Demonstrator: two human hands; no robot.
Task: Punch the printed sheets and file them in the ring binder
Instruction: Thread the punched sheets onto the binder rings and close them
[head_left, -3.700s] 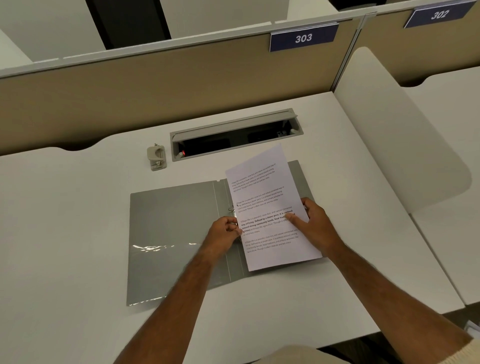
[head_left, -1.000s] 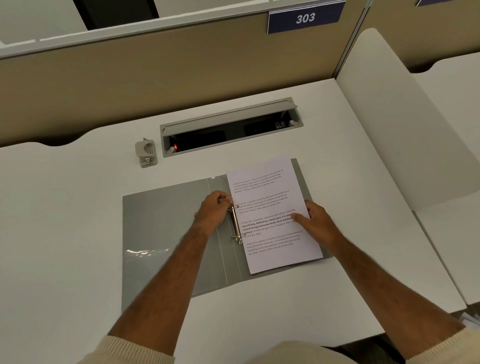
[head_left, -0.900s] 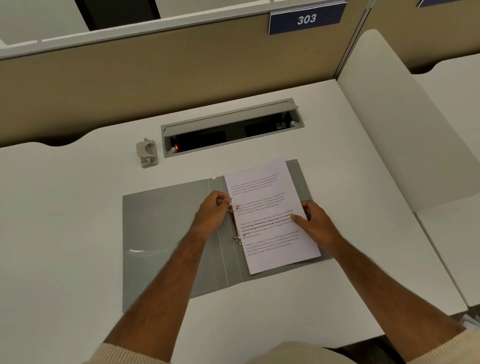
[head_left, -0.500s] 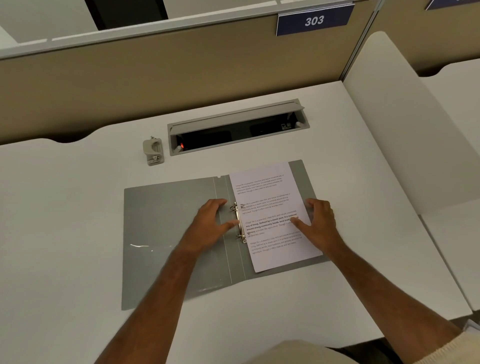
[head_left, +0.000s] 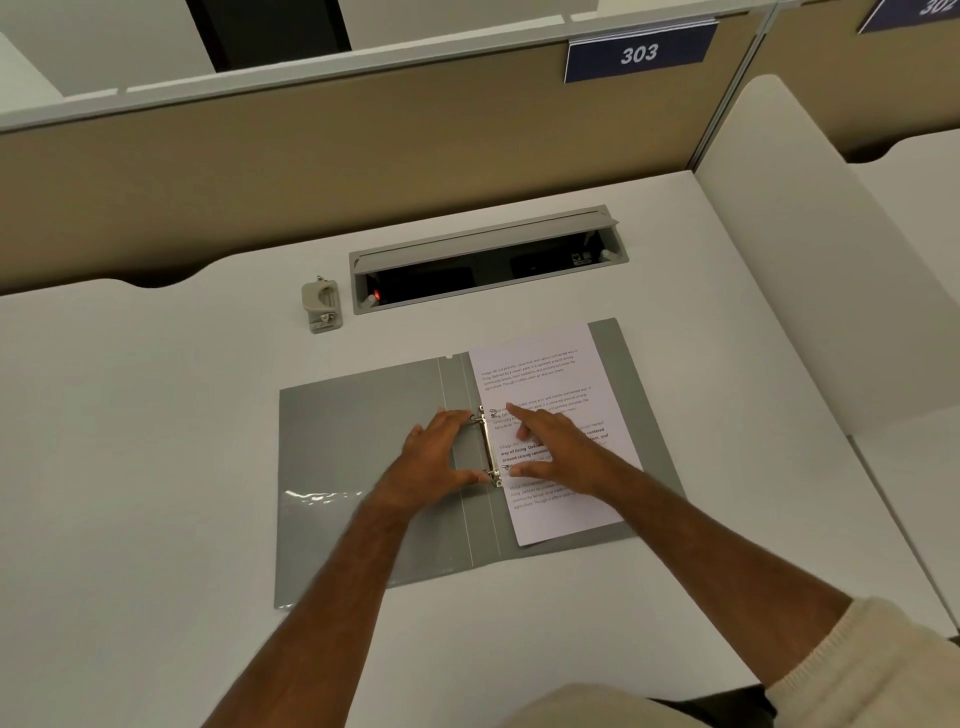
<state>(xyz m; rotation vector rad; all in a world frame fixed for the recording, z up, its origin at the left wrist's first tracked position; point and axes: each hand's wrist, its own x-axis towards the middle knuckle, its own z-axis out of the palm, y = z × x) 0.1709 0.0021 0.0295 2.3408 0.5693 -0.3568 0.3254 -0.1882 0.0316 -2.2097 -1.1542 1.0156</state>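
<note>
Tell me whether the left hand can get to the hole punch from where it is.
Probably yes. The left hand rests at the binder rings, and the hole punch stands beyond it on the bare desk, with nothing between them.

hole punch (head_left: 321, 306) behind binder (head_left: 363, 467), side divider (head_left: 810, 270) right

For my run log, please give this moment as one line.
left hand: touches ring mechanism | right hand: rests on printed sheet | ring binder: open | hole punch: aside
</note>
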